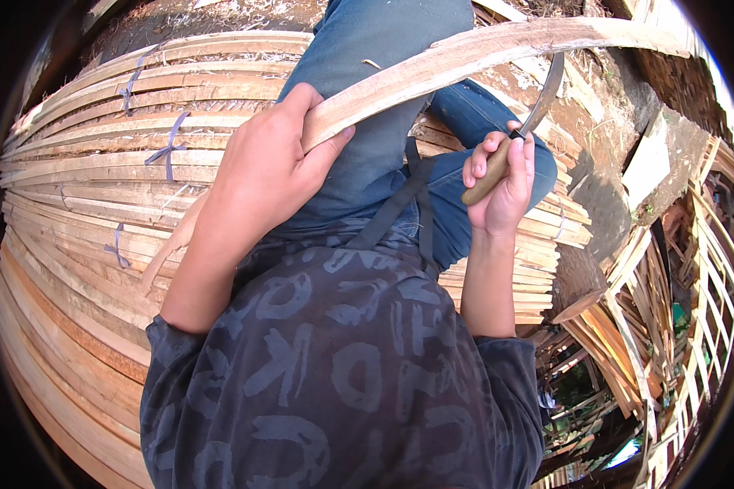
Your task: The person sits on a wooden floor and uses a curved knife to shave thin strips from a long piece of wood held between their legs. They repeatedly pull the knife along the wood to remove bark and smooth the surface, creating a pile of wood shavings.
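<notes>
A long, pale wooden strip (481, 61) runs from my left hand across my jeans to the upper right. My left hand (265, 159) is closed around it, thumb along the near edge. Past my left forearm a thin tail of wood (171, 244) shows; I cannot tell if it belongs to the same strip. My right hand (506, 183) grips a knife (544, 98) by its brown wooden handle, above my bent right knee. Its dark, slightly curved blade points up, with the tip at the strip's lower edge. Whether they touch, I cannot tell.
Bundles of wooden strips (98, 167), some bound with purple ties (169, 148), lie to the left and beneath my legs. At the right are a cut log end (579, 301), stone blocks (681, 155) and an openwork lattice of slats (701, 326). Shavings litter the ground.
</notes>
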`<move>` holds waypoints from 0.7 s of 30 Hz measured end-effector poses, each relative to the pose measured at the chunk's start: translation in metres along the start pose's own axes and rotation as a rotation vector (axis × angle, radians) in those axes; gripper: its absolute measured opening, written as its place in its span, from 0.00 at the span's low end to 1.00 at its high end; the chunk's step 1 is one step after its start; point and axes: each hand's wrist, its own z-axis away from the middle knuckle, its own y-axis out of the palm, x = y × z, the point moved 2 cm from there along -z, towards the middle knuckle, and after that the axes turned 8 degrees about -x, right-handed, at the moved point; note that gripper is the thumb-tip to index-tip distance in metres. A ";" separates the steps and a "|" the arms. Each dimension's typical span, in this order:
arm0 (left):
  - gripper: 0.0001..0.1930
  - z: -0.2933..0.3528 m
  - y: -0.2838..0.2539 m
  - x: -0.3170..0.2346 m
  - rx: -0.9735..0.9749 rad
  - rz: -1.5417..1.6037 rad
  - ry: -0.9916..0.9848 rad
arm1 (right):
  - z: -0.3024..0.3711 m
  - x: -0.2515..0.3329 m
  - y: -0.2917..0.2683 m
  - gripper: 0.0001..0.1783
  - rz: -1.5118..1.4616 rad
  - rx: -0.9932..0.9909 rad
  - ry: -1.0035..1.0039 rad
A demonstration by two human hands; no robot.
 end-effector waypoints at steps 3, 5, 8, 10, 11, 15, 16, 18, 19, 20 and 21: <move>0.15 -0.004 -0.003 0.003 0.060 -0.082 -0.009 | 0.008 -0.012 -0.005 0.11 -0.059 0.087 0.008; 0.17 -0.007 -0.006 0.009 0.123 -0.049 0.015 | 0.012 -0.015 -0.007 0.12 -0.100 0.152 0.062; 0.18 -0.012 -0.011 0.014 0.345 0.116 -0.085 | 0.017 -0.018 -0.012 0.12 -0.061 0.254 0.139; 0.20 -0.015 -0.011 0.018 0.411 0.180 -0.063 | 0.021 -0.012 -0.004 0.12 0.050 0.284 0.143; 0.20 -0.016 -0.012 0.018 0.459 0.215 -0.087 | 0.021 -0.011 -0.002 0.12 0.172 0.312 0.108; 0.21 -0.012 -0.008 0.021 0.481 0.294 -0.172 | 0.020 -0.006 0.026 0.15 0.592 0.274 0.058; 0.22 -0.011 -0.008 0.020 0.473 0.310 -0.172 | 0.018 -0.007 0.033 0.15 0.711 0.273 0.056; 0.22 -0.011 -0.007 0.017 0.456 0.339 -0.174 | 0.013 -0.011 0.045 0.17 0.838 0.311 -0.056; 0.22 -0.012 -0.007 0.016 0.458 0.339 -0.167 | 0.012 -0.014 0.048 0.18 0.864 0.342 -0.090; 0.22 -0.013 -0.006 0.016 0.459 0.339 -0.160 | 0.011 -0.016 0.053 0.18 0.889 0.374 -0.124; 0.22 -0.013 -0.005 0.016 0.459 0.339 -0.155 | 0.010 -0.015 0.062 0.20 0.920 0.348 -0.187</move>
